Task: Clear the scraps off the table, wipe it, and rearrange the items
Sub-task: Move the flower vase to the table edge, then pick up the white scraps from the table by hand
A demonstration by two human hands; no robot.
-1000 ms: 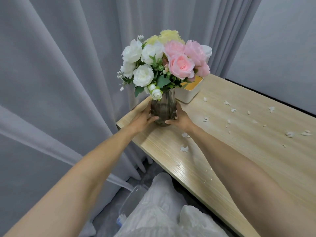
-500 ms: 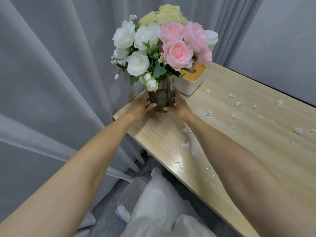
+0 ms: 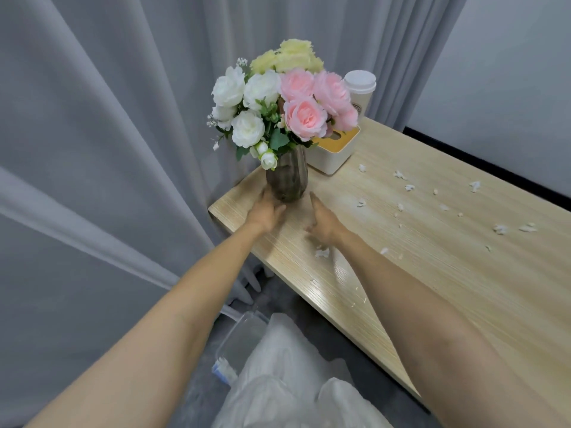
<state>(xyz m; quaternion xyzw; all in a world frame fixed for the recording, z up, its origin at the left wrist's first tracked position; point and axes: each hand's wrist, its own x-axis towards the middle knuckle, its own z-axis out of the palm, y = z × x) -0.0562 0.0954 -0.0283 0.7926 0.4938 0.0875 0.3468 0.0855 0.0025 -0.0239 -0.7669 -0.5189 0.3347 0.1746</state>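
A dark ribbed glass vase (image 3: 287, 177) with white, pink and yellow flowers (image 3: 278, 103) stands at the left corner of the wooden table (image 3: 432, 273). My left hand (image 3: 265, 210) cups the vase's lower left side, fingers and thumb against the glass. A little in front of the vase and apart from it, my right hand (image 3: 323, 222) hovers just above the table with its fingers spread. Small white paper scraps (image 3: 409, 187) lie scattered over the table's middle and right. One scrap (image 3: 322, 253) sits just by my right wrist.
A white tissue box with a yellow top (image 3: 332, 156) stands right behind the vase, and a white lidded paper cup (image 3: 360, 91) behind that. Grey curtains (image 3: 108, 149) hang at the left. A clear plastic bin (image 3: 244, 338) sits on the floor below the table's edge.
The vase has been set down on the table corner. My right hand has let go of it and drawn back; my left hand stays against it.
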